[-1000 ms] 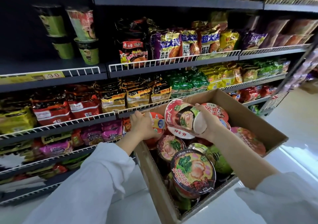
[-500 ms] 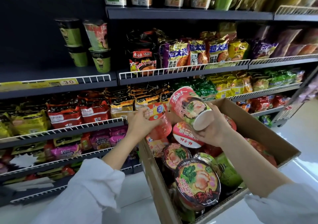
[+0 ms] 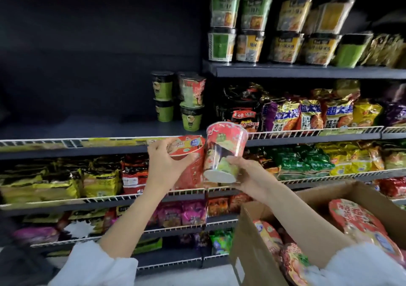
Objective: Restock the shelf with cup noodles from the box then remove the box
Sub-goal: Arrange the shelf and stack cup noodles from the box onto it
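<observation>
Lifting light, thin-walled cups, the left hand point(image 3: 163, 165) wraps a red cup point(image 3: 189, 154) (rim-side), the right hand point(image 3: 246, 176) cradles another cup's point(image 3: 224, 151) base.

View: one wide-angle head camera, worn by the person.
Facing: forward at the shelf point(image 3: 105, 148) unit, tilted slightly down.
Nearness: close; both forearms reach out from the bottom edge, hands near the frame's middle.
Framing: shelves fill the upper frame and bend toward the edges; the box point(image 3: 252, 241) is cut off at the lower right corner.
Shared: no second view.
</observation>
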A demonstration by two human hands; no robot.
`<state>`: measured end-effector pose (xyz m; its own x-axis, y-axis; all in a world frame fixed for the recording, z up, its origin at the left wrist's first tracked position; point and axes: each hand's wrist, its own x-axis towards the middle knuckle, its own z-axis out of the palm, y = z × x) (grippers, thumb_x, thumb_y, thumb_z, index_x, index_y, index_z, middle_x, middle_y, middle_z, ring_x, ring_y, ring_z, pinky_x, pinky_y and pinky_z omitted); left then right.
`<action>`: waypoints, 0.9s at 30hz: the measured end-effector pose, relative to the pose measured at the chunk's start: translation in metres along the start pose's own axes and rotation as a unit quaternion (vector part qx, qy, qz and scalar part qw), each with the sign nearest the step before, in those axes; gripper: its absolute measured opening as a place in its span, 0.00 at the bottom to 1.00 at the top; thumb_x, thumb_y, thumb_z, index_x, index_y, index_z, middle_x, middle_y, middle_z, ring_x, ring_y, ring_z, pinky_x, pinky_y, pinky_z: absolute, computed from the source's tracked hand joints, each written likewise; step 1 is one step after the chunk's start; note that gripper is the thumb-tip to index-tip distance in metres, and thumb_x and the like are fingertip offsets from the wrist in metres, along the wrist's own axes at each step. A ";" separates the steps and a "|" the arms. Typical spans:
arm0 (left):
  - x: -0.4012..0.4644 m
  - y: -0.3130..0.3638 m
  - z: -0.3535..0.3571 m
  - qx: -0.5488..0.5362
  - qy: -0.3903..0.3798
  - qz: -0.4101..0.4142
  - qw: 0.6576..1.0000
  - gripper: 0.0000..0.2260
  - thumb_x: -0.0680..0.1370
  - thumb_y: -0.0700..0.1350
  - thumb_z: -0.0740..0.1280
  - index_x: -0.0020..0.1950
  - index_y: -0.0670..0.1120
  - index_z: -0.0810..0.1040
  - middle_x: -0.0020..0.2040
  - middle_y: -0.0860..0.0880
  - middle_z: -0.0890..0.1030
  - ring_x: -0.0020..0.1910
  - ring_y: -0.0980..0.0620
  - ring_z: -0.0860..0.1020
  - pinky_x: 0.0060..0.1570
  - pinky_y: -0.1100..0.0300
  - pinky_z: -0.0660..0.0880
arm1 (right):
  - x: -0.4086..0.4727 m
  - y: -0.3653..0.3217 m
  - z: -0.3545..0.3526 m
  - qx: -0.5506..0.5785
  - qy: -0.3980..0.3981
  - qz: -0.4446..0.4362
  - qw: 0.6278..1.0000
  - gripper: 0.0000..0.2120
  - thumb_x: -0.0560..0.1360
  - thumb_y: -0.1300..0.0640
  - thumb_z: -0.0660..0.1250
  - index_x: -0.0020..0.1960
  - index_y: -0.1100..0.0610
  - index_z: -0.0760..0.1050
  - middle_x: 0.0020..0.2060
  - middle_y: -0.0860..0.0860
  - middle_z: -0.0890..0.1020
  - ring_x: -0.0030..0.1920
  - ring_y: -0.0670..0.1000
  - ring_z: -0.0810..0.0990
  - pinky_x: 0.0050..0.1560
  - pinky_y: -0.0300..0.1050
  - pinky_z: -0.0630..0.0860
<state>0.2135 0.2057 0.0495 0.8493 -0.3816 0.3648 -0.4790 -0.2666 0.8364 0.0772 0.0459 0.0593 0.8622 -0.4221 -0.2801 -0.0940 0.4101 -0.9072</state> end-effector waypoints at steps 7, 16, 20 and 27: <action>0.069 -0.057 -0.103 0.020 0.071 0.003 0.997 0.26 0.67 0.53 0.77 0.61 0.49 0.74 0.63 0.46 0.70 0.62 0.53 0.70 0.60 0.62 0.67 | 0.094 0.009 0.122 -0.063 -0.019 -0.056 0.996 0.09 0.74 0.60 0.69 0.53 0.58 0.76 0.43 0.50 0.82 0.43 0.48 0.80 0.42 0.41 0.75; 0.179 -0.123 -0.165 0.026 0.143 -0.019 0.989 0.27 0.66 0.49 0.78 0.62 0.46 0.74 0.63 0.47 0.67 0.55 0.55 0.73 0.52 0.64 0.70 | 0.261 0.005 0.226 -0.055 0.016 -0.120 0.991 0.25 0.68 0.61 0.74 0.63 0.61 0.71 0.54 0.55 0.81 0.50 0.52 0.80 0.47 0.44 0.76; 0.239 -0.148 -0.174 0.043 0.148 -0.030 0.988 0.28 0.66 0.51 0.77 0.63 0.48 0.73 0.62 0.49 0.66 0.54 0.55 0.73 0.51 0.63 0.70 | 0.350 -0.002 0.254 -0.106 0.051 -0.139 0.983 0.32 0.62 0.56 0.79 0.62 0.59 0.70 0.55 0.51 0.80 0.55 0.51 0.78 0.55 0.46 0.74; 0.319 -0.184 -0.175 0.074 0.142 -0.046 0.986 0.29 0.66 0.49 0.78 0.63 0.47 0.73 0.63 0.48 0.64 0.56 0.54 0.71 0.54 0.63 0.69 | 0.465 0.004 0.278 -0.223 0.095 -0.176 0.954 0.39 0.62 0.62 0.79 0.67 0.62 0.61 0.59 0.55 0.74 0.61 0.54 0.74 0.59 0.45 0.70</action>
<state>0.6119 0.2881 0.0835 0.9083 -0.0919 0.4082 -0.4068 -0.4223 0.8101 0.6158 0.0762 0.0124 0.7770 -0.6272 0.0540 -0.0537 -0.1516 -0.9870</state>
